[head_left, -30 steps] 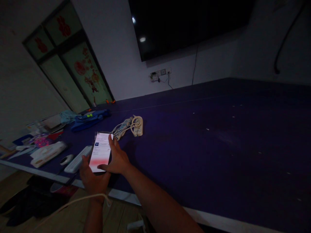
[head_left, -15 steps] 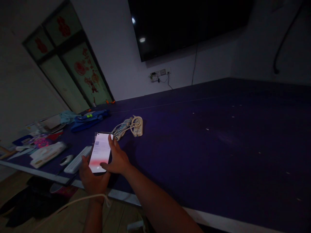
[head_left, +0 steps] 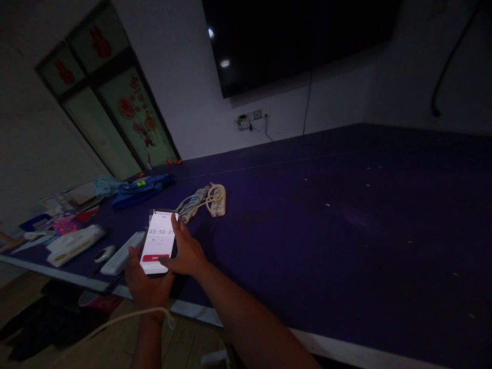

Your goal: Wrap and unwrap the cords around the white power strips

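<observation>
Your phone shows large digits across its lit screen, reading 03:50:31, the last one close against your finger. Below them are smaller lines too faint to read, then a red bar whose white lettering is too small to make out. On the glass door are red decorations shaped like Chinese characters, too dim for you to read with certainty.

One second ago the screen held a pale list with a small dark-blue picture; half a second ago that page looked washed out. Now the digits and red bar fill it. Your hands and the phone have hardly moved.

The phone is over the near left part of the purple table, screen facing up toward you. Its long axis runs away from you, the top end farther off and leaning slightly right.

Your left hand is cupped closed around the phone's lower end, gripping it. Your right hand is partly curled at its right side, one finger along the upper edge and the thumb over the red bar; its other fingers are hidden. A pale cord crosses your left wrist.

Just left of the phone lies a long white strip, with a white oval gadget beside it. Beyond the phone are bundled power strips.
</observation>
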{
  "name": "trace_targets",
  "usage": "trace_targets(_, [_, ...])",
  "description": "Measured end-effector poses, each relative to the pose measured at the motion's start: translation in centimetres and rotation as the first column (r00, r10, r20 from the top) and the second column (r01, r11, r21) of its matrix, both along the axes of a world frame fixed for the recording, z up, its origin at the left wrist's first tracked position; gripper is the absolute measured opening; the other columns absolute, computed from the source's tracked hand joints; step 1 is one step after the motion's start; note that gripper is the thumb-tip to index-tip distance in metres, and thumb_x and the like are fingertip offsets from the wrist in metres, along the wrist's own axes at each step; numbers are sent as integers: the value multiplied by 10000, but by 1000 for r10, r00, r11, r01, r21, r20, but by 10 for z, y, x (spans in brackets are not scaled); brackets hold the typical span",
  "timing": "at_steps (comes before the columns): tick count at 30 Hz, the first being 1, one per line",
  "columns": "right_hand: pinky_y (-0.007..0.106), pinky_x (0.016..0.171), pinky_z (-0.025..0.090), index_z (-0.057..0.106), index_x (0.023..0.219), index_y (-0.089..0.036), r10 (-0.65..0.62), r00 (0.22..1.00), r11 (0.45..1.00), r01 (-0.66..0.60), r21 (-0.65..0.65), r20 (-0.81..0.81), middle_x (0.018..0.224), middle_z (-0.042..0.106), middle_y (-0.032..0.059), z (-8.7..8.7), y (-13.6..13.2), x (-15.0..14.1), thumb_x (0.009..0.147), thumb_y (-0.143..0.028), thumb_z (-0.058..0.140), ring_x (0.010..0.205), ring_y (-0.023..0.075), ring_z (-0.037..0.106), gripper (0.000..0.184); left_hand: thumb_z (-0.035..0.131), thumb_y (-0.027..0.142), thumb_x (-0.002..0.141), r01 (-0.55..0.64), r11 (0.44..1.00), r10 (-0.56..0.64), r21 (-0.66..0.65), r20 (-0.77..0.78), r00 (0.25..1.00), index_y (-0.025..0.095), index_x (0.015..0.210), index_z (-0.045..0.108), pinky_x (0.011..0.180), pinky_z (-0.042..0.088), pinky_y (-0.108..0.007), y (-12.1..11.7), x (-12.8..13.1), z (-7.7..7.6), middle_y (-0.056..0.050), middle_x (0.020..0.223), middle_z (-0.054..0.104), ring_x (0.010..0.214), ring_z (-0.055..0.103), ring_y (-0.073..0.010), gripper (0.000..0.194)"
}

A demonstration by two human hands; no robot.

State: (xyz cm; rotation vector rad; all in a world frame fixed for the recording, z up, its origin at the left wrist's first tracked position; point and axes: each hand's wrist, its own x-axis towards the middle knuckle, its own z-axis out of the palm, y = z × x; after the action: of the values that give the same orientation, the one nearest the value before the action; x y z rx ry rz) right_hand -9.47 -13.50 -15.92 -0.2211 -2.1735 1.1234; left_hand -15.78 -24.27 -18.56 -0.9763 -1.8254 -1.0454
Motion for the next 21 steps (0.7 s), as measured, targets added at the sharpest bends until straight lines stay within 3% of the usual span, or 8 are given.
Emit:
trace_targets(7, [417, 999, 374, -83, 1443, -246, -56, 994, 979, 37, -201, -89, 1423, 370, 76, 3, 2, 0, 794, -246, 521, 1247, 242, 424, 887, 685, 503, 602, -11, 1000, 12, 24, -38, 999, 134, 1420, 187, 992, 306, -528, 2, -1, -2, -172, 1282, 469, 1187, 421, -334, 1026])
trace_targets(15, [409, 916, 425, 150, 1434, -315, -215, 967, 973, 200, -112, -137, 1243, 503, 62, 0, 2, -1, 837, -318, 483, 1115, 237, 504, 684, 688, 435, 629, -6, 999, -3, -47, -174, 985, 130, 1401, 229, 968, 349, -514, 3, -9, -4, -192, 1281, 475, 1167, 456, -337, 949])
trace_targets(21, [407, 853, 460, 180, 1416, -363, -264, 963, 961, 258, -98, -54, 1145, 522, 53, 4, 1, 3, 869, -388, 442, 999, 227, 557, 607, 710, 386, 618, 0, 999, -12, -44, -253, 967, 133, 1377, 290, 951, 376, -500, 4, -13, -6, -194, 1256, 495, 1150, 468, -338, 904])
